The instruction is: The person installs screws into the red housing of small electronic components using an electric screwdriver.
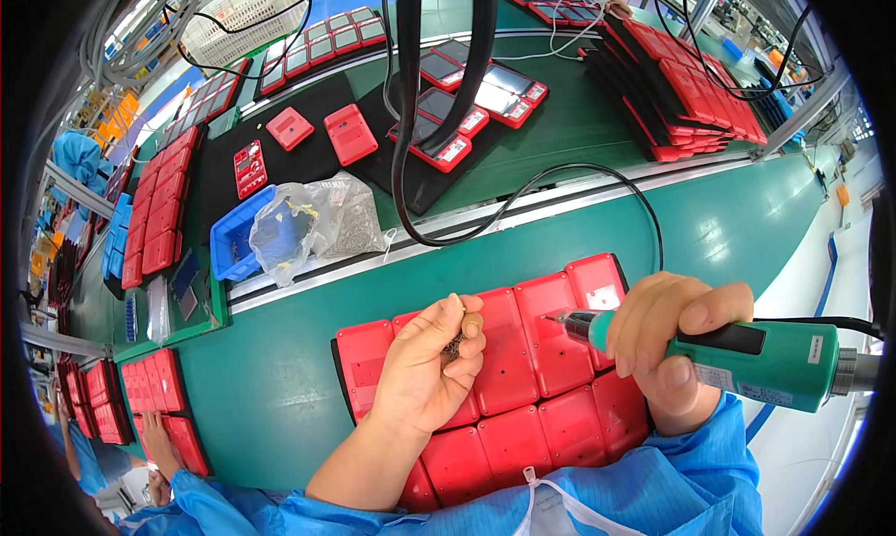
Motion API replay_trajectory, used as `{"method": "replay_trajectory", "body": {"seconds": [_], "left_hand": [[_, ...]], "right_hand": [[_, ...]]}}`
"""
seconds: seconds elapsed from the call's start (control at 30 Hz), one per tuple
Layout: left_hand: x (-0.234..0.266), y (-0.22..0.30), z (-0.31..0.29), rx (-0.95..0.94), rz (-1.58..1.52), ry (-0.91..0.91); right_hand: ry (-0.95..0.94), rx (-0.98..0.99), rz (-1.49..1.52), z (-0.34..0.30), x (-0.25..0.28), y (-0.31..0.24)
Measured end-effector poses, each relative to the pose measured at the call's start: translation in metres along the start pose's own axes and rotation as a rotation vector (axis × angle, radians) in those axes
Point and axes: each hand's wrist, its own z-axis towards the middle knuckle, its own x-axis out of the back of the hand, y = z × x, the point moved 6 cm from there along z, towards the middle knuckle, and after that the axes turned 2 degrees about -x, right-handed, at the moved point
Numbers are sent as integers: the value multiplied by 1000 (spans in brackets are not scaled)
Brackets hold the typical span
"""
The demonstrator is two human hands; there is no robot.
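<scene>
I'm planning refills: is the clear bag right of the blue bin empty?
Not empty: small greyish pieces show inside the clear bag; how full it is, I cannot tell.

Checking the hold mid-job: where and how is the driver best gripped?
Likely wrapped around the driver just behind its dark nose, from the near side: it is long and lies crosswise, tip leftward, and the right hand wraps it there.
</scene>
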Motion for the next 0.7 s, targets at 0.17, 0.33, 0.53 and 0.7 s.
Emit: {"method": "replay_trajectory", "body": {"seconds": [0.17,0.33,0.53,0.7], "left_hand": [[1,-1,0,13,11,2],[0,0,0,12,-10,-45],[5,0,0,-4,-9,-8],[6,0,0,-14,-27,-1]], "right_hand": [[-39,31,-15,1,-2,2],[-61,26,-18,5,-4,1],[-72,9,-12,8,-9,4],[-67,6,8,8,-11,7]]}}
